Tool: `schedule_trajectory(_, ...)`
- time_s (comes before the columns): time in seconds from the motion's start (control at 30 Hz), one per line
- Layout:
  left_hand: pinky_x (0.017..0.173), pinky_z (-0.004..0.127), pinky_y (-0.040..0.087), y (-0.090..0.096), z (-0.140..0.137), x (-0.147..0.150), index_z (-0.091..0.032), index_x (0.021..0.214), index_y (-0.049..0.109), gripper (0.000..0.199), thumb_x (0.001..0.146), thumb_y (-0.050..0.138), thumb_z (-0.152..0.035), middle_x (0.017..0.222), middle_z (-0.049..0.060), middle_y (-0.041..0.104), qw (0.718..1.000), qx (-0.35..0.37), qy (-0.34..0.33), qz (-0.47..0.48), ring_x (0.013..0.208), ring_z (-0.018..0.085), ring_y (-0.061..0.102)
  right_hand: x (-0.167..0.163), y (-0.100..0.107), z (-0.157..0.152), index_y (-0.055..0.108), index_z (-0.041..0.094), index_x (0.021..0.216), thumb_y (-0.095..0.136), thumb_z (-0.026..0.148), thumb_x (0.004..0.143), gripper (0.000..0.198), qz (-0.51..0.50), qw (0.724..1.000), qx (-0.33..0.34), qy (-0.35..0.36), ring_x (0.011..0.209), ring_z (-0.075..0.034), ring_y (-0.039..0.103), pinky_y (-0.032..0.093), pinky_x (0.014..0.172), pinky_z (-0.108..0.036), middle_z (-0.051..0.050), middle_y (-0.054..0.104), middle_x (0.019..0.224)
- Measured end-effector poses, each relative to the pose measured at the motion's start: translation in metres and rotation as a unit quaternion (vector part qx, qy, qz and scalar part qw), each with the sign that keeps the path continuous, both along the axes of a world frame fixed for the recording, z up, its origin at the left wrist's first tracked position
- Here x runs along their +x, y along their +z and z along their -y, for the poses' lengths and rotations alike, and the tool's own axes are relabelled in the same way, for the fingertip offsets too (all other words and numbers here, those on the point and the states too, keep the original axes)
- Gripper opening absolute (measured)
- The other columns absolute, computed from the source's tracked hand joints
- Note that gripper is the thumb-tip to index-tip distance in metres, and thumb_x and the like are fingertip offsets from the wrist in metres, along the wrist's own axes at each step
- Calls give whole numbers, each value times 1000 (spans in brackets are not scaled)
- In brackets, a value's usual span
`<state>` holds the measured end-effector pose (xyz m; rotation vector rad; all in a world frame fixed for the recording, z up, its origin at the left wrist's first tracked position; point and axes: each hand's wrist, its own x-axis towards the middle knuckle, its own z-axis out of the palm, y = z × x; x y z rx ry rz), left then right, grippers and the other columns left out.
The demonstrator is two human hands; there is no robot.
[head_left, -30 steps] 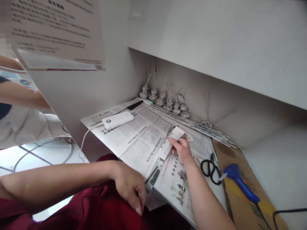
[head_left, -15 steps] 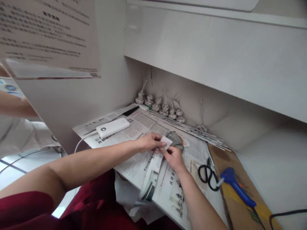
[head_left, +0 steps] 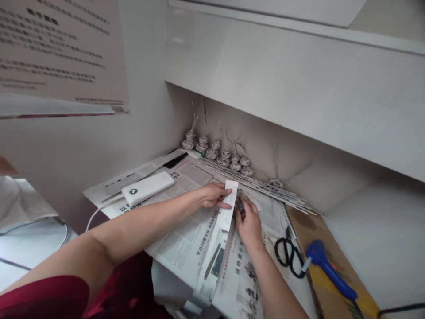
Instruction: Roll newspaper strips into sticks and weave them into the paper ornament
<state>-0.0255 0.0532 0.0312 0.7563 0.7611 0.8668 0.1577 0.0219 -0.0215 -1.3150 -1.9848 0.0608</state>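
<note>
My left hand (head_left: pixel 214 196) pinches the upper part of a long newspaper strip (head_left: pixel 228 212) between thumb and fingers. The strip's top is pale, and it runs down towards the table's near edge, where a printed picture shows on it. Just to the right, my right hand (head_left: pixel 249 221) has its fingers curled over a crumpled grey thing (head_left: pixel 241 200) that looks like a cloth; the fingers hide most of it.
Black-handled scissors (head_left: pixel 289 256) and a blue glue gun (head_left: pixel 332 270) lie at the right, the gun on cardboard (head_left: pixel 302 217). Thin paper rods (head_left: pixel 259 184) stretch before several woven gourd shapes (head_left: pixel 226 157). A white power bank (head_left: pixel 148 188) with a cable rests left. Cabinet overhangs the back.
My right hand has let go of the strip and moved onto the grey cloth-like thing. My left hand keeps the strip, its pale top now more upright and more exposed. The view has shifted slightly.
</note>
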Motion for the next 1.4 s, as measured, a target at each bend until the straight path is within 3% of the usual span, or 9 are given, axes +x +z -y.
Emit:
schedule_trajectory(0.13,56,31,57,-13,-5,8,-11,93,61,17,78,65,-19,80,8,67,999,-8,-52,7,69,19,67,3,-3,-3,51,19,130,47,30,86,45,27,999,-35,-22,107,-26,53,43,93,-41,-13,55,113)
schedule_trajectory(0.33,58,31,57,-36,-3,1,-12,100,61,30,74,70,-26,81,9,67,992,11,-111,51,69,19,67,7,-5,-12,70,18,94,43,29,88,30,16,998,-28,-49,85,-22,60,46,76,-33,-9,64,89)
schedule_trajectory(0.5,58,29,56,-38,-7,-2,-12,104,60,34,75,69,-27,96,14,67,984,20,-142,103,78,22,68,9,-3,-14,69,18,81,45,41,87,34,-22,993,-38,-112,71,-19,59,41,65,-29,-5,66,75)
schedule_trajectory(0.63,67,31,55,-40,-5,2,-10,108,60,38,76,69,-27,93,17,68,979,38,-163,115,79,23,69,10,-3,-12,67,17,72,46,49,86,41,-48,988,-59,-136,61,-18,57,39,59,-27,-3,64,63)
schedule_trajectory(0.77,74,35,54,-42,-3,4,-10,106,62,41,72,73,-30,90,15,69,976,52,-186,99,79,22,69,12,-6,-13,67,15,81,43,42,88,37,-57,990,-15,-129,71,-20,59,42,66,-29,-8,67,76)
schedule_trajectory(0.93,76,36,53,-41,-3,2,-10,103,63,40,70,74,-30,88,12,68,981,47,-163,91,77,21,68,11,-4,-12,66,13,101,39,27,87,33,-41,989,49,-131,86,-23,60,45,78,-35,-12,65,93)
schedule_trajectory(1.1,77,36,52,-37,-2,1,-10,101,65,38,70,74,-29,90,12,67,981,56,-168,81,77,20,68,9,2,-8,44,19,134,45,26,84,50,-58,990,69,-110,108,-24,54,44,89,-40,-12,55,121)
schedule_trajectory(1.23,75,34,52,-37,0,1,-10,98,66,38,68,76,-31,90,11,67,980,70,-173,68,76,19,67,10,-4,-11,45,16,132,58,31,76,60,9,997,48,-67,113,-27,50,40,94,-44,-15,55,122)
schedule_trajectory(1.4,72,32,53,-36,-1,1,-10,97,66,44,63,79,-35,89,12,68,980,71,-177,65,75,19,67,12,-11,-18,63,16,107,55,28,73,37,49,995,22,-89,102,-29,56,41,89,-45,-13,64,109)
